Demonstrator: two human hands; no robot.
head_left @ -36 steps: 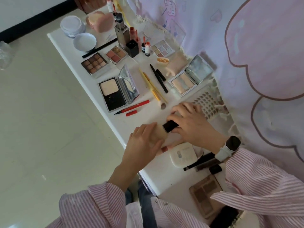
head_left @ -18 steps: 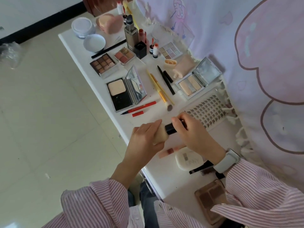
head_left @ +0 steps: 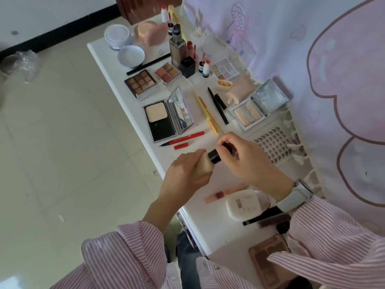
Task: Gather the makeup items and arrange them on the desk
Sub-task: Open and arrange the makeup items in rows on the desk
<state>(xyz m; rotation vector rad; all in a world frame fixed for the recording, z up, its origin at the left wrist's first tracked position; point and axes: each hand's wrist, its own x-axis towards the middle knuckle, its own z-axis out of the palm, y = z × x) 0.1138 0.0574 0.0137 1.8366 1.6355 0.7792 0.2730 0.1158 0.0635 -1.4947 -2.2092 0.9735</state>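
Observation:
My left hand grips a beige foundation bottle with a black collar, holding it above the white desk. My right hand pinches a dark cap just off the bottle's top; fingers hide most of the cap. Laid out farther along the desk are an open powder compact, a highlighter palette, a brown eyeshadow palette, a red liner pen, yellow brushes and a black pencil.
A white lattice basket sits against the pink curtain on the right. Near me lie a white compact, a pink lip tube and a brown palette. Bottles and jars crowd the far end. The desk's left edge drops to tiled floor.
Both hands have lifted the bottle off the desk. My right hand has drawn the dark cap a little away, so the bottle's black collar now shows.

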